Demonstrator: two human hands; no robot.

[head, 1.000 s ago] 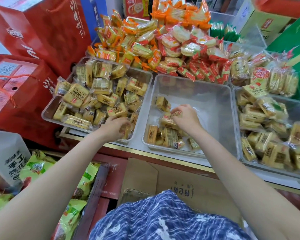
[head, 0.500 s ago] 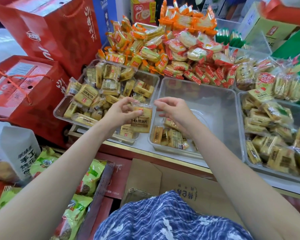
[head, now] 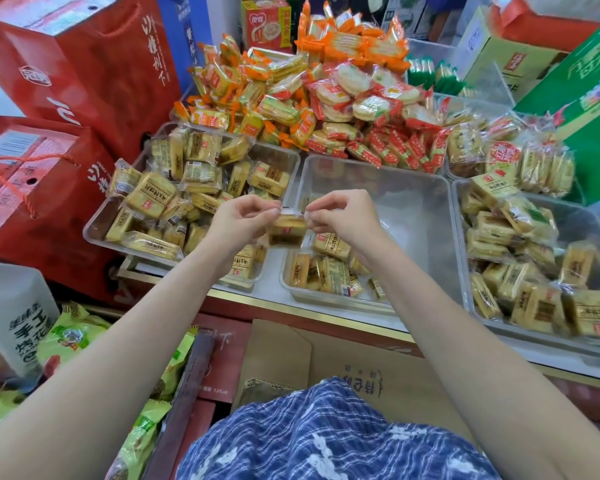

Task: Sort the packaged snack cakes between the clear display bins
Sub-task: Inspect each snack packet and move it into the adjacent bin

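One yellow packaged snack cake (head: pixel 286 230) hangs in the air between the left and middle bins. My left hand (head: pixel 243 216) pinches its wrapper at the left top corner and my right hand (head: pixel 340 213) pinches the right top corner. The left clear bin (head: pixel 97 226) is heaped with the same yellow cakes. The middle clear bin (head: pixel 395 188) holds several cakes only along its near side. The right clear bin (head: pixel 465 271) is well filled with yellow cakes.
Behind the bins lies a pile of orange and red snack packs (head: pixel 326 98). Red gift boxes (head: pixel 49 140) stand at the left, a green carton (head: pixel 596 109) at the right. A cardboard box (head: pixel 326 365) and green bags (head: pixel 73 337) sit below the shelf edge.
My left hand lifted a cake out of the left bin and carried it rightward. My right hand rose from the middle bin and took the wrapper's other corner.
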